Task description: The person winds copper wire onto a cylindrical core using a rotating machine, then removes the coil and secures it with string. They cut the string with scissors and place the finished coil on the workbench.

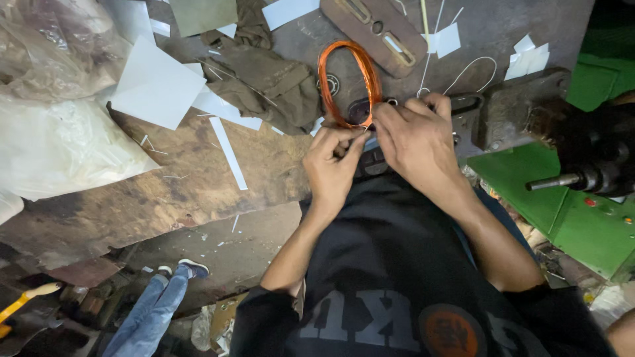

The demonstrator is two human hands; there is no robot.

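Copper coil stretches toward the frame's top — both hands, left and right, pinch its near end.

Person seen from above: bare forearms, left hand and right hand without gloves or rings. Dark short-sleeved T-shirt bearing large grey block lettering and a round orange emblem (partly cut off at frame edge).

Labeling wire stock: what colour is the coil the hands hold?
Coppery orange wire coil; head view.
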